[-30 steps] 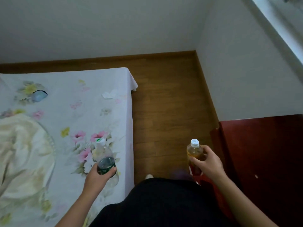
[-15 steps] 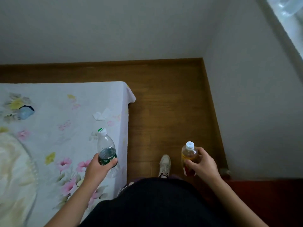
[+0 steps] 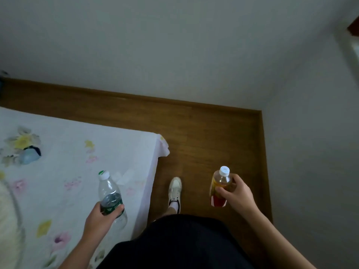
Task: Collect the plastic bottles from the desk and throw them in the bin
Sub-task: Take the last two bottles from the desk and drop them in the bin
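Observation:
My left hand [image 3: 102, 217] grips a clear plastic bottle [image 3: 108, 191] with a dark green label and a white-and-green cap, held upright over the edge of the bed. My right hand [image 3: 238, 193] holds an amber-coloured drink bottle [image 3: 220, 183] with a white cap and a red label at its base, upright over the wooden floor. No bin is in view.
A bed with a white floral sheet [image 3: 68, 162] fills the left side, its corner near my left leg. A strip of wooden floor [image 3: 204, 136] runs between the bed and the white wall [image 3: 310, 152] on the right. My white shoe [image 3: 174, 189] steps forward on it.
I have walked forward and turned: the dark red desk has left the view at the lower right, and the bed corner has slid nearer. Both hands still hold their bottles.

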`<state>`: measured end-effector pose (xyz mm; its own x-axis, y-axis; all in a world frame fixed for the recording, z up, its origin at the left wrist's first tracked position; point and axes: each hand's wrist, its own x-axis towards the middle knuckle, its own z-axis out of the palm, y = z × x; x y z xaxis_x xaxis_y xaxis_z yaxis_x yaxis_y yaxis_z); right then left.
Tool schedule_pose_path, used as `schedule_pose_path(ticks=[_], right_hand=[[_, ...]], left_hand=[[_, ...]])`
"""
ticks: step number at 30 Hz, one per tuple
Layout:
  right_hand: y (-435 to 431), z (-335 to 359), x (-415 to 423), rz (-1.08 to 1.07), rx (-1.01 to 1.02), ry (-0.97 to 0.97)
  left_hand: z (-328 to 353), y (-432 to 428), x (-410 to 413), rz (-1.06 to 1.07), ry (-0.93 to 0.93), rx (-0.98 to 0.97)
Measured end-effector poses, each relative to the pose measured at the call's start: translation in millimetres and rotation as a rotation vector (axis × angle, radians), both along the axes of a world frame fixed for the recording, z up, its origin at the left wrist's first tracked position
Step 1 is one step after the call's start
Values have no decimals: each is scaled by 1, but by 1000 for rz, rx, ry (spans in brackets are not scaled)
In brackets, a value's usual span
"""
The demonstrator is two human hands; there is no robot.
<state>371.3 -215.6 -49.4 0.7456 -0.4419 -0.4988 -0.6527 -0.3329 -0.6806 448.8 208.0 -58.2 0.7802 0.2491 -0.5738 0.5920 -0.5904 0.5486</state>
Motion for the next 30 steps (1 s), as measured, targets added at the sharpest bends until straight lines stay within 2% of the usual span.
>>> schedule_pose_path(ticks=[5,10,17,24,30], right_hand=[[-43,-6,60,-61,-45,63],[-86,3,110,-151,-101,59],[-146,1,190,-195,-130,77],[-207,-7,334,-78,-134,81],[-210,0,494,273,-80,41]], left_hand=[[-3,-48,111,-67,-8,-71],[13,-114,232,-242,-36,-118],[34,-193,360,-349,-91,-145],[17,-222,429,-158,-45,-122],[20,-215,441,113,-49,-41]])
